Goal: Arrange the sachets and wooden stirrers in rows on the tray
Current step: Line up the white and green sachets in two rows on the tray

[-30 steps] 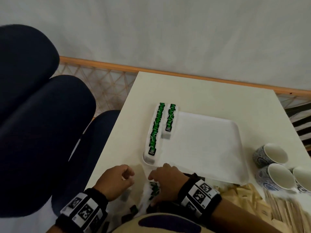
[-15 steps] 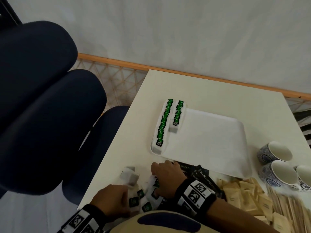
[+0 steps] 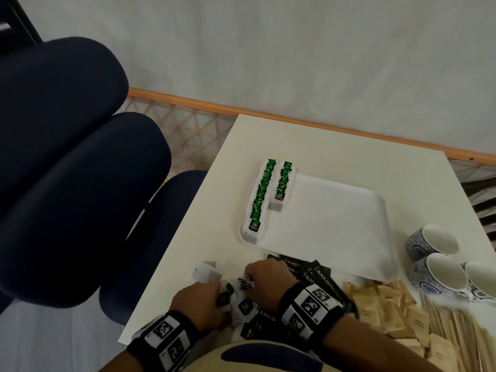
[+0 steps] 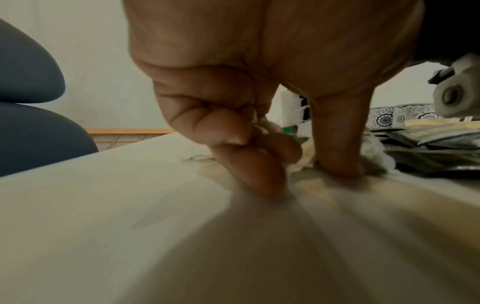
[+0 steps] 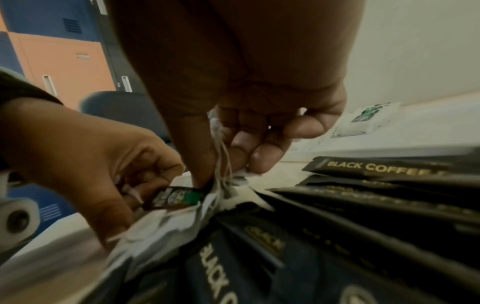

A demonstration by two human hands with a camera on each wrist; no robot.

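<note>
Both hands work a heap of tea bags [image 3: 243, 302] at the desk's [image 3: 335, 146] near edge: left hand [image 3: 198, 304] pinching a green tag [image 5: 179, 198], right hand [image 3: 265, 280] pinching strings [image 5: 223, 162]; two tea-bag rows [image 3: 261, 194] line the white tray [image 3: 349, 224].

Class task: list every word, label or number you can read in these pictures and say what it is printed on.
"BLACK COFFEE": gold letters on the black sachets, also legible in the head view.
Green tea bag tags in the pile and on the tray: print too blurred to read.
Tan sachets: print too small.
Wrist bands: coded squares, small figures unreadable.
</note>
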